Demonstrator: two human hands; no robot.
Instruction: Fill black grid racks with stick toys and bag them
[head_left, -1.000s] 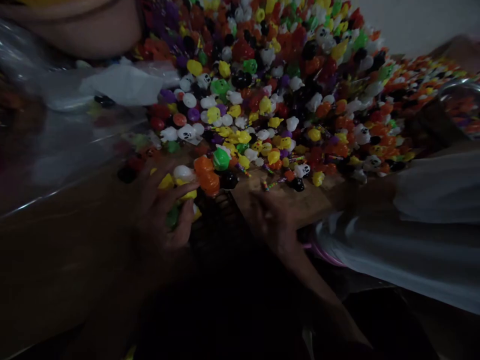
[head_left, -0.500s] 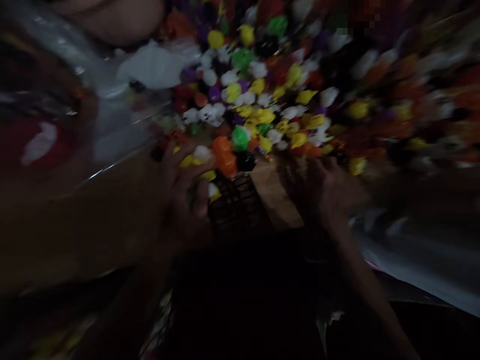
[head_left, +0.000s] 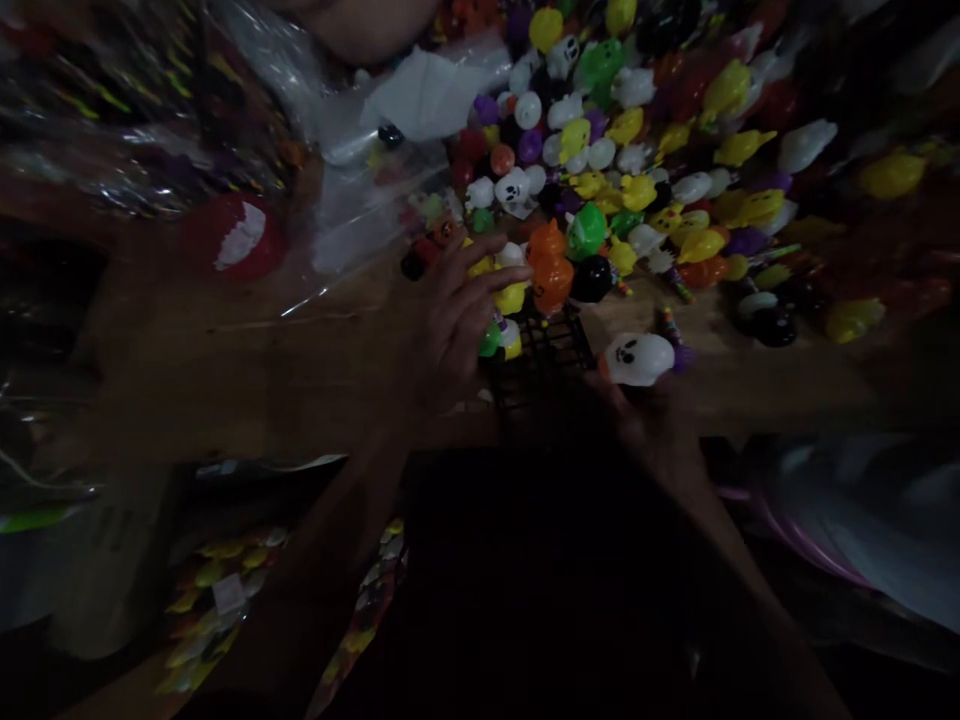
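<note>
My left hand lies over the left side of a black grid tray, its fingers stretched out across small yellow toys. Under those fingers a green and a white toy show partly. Held in my right hand is a white ghost-faced toy with a purple end, just right of the tray. An orange pumpkin-like toy and a black toy sit at the tray's far edge. Most of the tray's near part is in dark shadow.
A big pile of small colourful toys spreads over the wooden table. Clear plastic bags and a red round object lie to the left. Bagged toys are below the table edge. Another person's arm shows at the top.
My right hand has drawn back from the pile's edge and now holds the white ghost toy. My left hand stays over the toys on the tray. The view has shifted.
</note>
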